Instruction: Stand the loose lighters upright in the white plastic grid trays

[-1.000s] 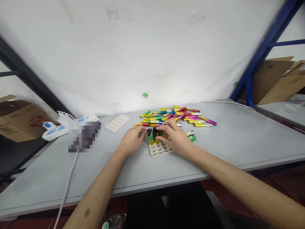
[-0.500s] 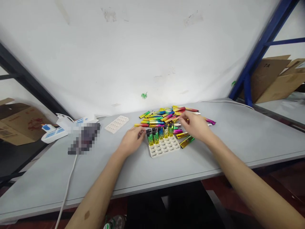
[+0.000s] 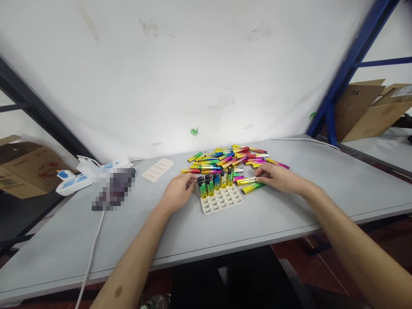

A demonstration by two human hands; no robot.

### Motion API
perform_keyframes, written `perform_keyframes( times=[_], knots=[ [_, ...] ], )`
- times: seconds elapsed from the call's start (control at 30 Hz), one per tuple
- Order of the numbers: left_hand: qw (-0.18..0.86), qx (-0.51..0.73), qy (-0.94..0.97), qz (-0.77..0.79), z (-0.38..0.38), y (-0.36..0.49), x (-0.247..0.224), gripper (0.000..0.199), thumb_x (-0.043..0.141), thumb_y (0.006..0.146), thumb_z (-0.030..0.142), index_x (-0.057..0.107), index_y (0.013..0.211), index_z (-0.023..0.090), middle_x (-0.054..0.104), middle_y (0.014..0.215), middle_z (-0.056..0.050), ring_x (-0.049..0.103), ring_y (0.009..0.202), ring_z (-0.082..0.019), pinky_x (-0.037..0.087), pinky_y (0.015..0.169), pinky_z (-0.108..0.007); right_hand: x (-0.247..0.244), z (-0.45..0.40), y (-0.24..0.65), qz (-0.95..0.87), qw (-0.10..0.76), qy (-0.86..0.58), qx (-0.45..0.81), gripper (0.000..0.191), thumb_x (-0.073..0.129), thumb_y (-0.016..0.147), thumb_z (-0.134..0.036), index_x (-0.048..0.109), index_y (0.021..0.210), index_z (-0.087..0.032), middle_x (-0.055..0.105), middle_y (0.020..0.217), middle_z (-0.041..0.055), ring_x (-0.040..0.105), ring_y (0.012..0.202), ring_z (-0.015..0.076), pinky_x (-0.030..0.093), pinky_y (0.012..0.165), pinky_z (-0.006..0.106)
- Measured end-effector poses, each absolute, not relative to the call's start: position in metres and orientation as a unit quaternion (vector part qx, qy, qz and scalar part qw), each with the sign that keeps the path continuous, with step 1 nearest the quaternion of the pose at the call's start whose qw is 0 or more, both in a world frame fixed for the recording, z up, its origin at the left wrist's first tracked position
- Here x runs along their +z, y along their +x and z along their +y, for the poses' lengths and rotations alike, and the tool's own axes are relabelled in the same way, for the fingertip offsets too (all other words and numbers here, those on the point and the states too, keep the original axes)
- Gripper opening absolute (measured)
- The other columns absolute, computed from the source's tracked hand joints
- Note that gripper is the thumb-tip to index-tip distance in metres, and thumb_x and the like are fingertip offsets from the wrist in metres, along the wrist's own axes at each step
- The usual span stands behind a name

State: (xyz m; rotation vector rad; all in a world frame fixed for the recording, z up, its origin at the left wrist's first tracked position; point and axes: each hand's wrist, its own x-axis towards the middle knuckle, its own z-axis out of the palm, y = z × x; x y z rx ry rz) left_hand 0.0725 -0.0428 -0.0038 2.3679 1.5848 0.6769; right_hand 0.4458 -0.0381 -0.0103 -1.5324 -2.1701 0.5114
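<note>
My left hand (image 3: pixel 179 192) lies beside the back left corner of a white slotted tray (image 3: pixel 222 205). Its fingers are curled, with the tips against the leftmost lighters; anything between them is hidden. Several lighters (image 3: pixel 210 187) with black tops and green, blue or gold bodies stand upright along the tray's back part, while the front slots are bare. To the tray's right, my right hand (image 3: pixel 279 177) has its thumb and fingertips closed on the end of a shiny gold lighter (image 3: pixel 246 181). A yellow-green lighter (image 3: pixel 252 188) lies just in front of it.
A heap of shiny multicoloured lighters (image 3: pixel 222 159) lies behind the tray. Further left are a second white tray (image 3: pixel 158 170), a blurred-out dark object (image 3: pixel 115 189) with a white cable (image 3: pixel 93 251), and a power strip (image 3: pixel 74 182). A wall (image 3: pixel 161 86) closes the back.
My right hand has moved from the heap toward the right and nearer, onto the gold lighter beside the tray. My left hand stays at the tray's left side.
</note>
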Motion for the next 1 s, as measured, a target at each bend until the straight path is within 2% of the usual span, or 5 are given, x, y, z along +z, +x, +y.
perform_keyframes(
  times=[0.4, 0.53, 0.7, 0.9, 1.0],
  knots=[
    [0.105, 0.225, 0.804, 0.541, -0.043, 0.072, -0.003, 0.027, 0.043, 0.095, 0.033, 0.067, 0.102, 0.022, 0.072, 0.097, -0.007, 0.065, 0.095, -0.025, 0.050, 0.085, -0.039, 0.015, -0.023, 0.420, -0.597, 0.509, -0.435, 0.442, 0.041, 0.075, 0.082, -0.057, 0.071, 0.104, -0.023, 0.073, 0.101, 0.0049, 0.067, 0.090, 0.0199, 0.054, 0.085, 0.038],
    [0.106, 0.230, 0.802, 0.541, -0.043, 0.072, -0.003, 0.027, 0.044, 0.095, 0.034, 0.067, 0.101, 0.022, 0.072, 0.097, -0.007, 0.065, 0.093, -0.025, 0.051, 0.085, -0.039, 0.027, -0.002, 0.397, -0.470, 0.620, -0.362, 0.514, 0.042, 0.072, 0.082, -0.061, 0.057, 0.108, -0.031, 0.063, 0.081, -0.0037, 0.065, 0.071, 0.0150, 0.055, 0.062, 0.029],
    [0.107, 0.226, 0.803, 0.541, -0.044, 0.073, -0.003, 0.028, 0.044, 0.095, 0.033, 0.068, 0.103, 0.022, 0.073, 0.096, -0.007, 0.065, 0.093, -0.025, 0.051, 0.085, -0.039, 0.023, 0.009, 0.375, -0.396, 0.636, -0.414, 0.517, 0.044, 0.073, 0.082, -0.057, 0.043, 0.083, -0.025, 0.032, 0.057, -0.0110, 0.021, 0.041, 0.0056, 0.016, 0.035, 0.019],
    [0.105, 0.219, 0.802, 0.546, -0.044, 0.074, -0.002, 0.029, 0.043, 0.095, 0.034, 0.068, 0.103, 0.022, 0.073, 0.095, -0.006, 0.065, 0.092, -0.025, 0.050, 0.086, -0.039, 0.008, -0.001, 0.370, -0.459, 0.636, -0.451, 0.426, 0.039, 0.071, 0.083, -0.059, 0.057, 0.091, -0.024, 0.044, 0.063, -0.0067, 0.035, 0.046, 0.0072, 0.025, 0.038, 0.019],
    [0.108, 0.220, 0.801, 0.545, -0.044, 0.074, -0.002, 0.030, 0.043, 0.095, 0.034, 0.069, 0.104, 0.022, 0.073, 0.097, -0.006, 0.065, 0.092, -0.024, 0.050, 0.085, -0.039, 0.007, -0.003, 0.369, -0.468, 0.621, -0.439, 0.450, 0.045, 0.066, 0.083, -0.068, 0.061, 0.093, -0.024, 0.036, 0.058, -0.0078, 0.027, 0.043, 0.0071, 0.018, 0.038, 0.020]
  ],
)
